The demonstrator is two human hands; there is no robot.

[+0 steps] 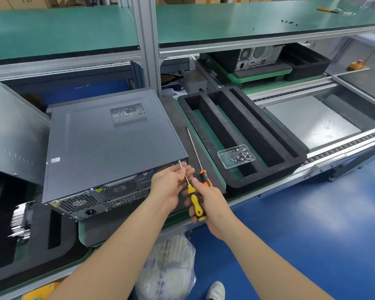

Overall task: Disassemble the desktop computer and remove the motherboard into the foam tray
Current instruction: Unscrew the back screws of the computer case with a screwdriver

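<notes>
Your right hand (212, 204) grips the screwdriver (195, 202) handle; your left hand (171, 185) pinches its shaft at the rear corner of the case (108, 144).

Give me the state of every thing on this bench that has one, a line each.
desktop computer, lying on its side, cover panel on.
yellow screwdriver, held by both hands, tip at the case's rear corner.
left hand, pinching the screwdriver's shaft.
right hand, gripping its handle.
orange screwdriver, lying unused beside the case.
foam tray, slots hold no motherboard.
screw box, lidless, holding screws, in the tray.
</notes>
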